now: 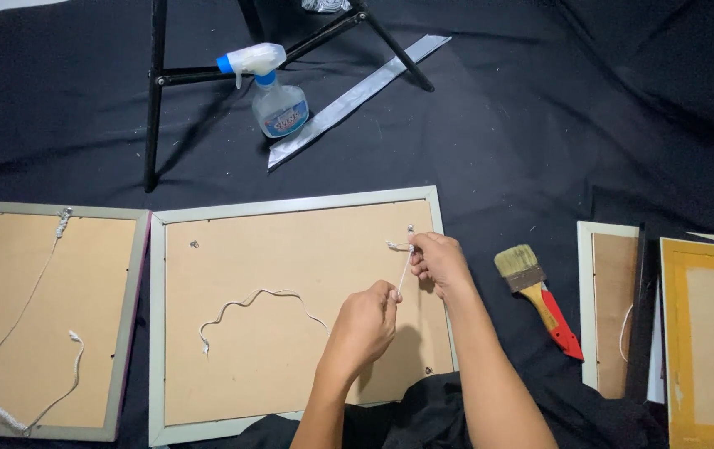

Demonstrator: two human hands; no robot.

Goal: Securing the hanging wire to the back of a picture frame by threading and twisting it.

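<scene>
A picture frame point(290, 204) lies face down in front of me, its brown backing board up. A thin white cord point(249, 301) trails across the board. My right hand point(436, 262) pinches the cord's upper end near a small fastener point(410, 229) at the board's top right corner. My left hand point(365, 320) grips the same cord a little lower, so a short stretch runs taut between the two hands.
Another face-down frame point(41, 320) with a white cord lies at the left. A red-handled paintbrush point(540, 295) rests to the right, beside several stacked frames point(689, 324). A spray bottle point(274, 96), a grey strip point(357, 96) and black stand legs point(156, 100) sit behind on black cloth.
</scene>
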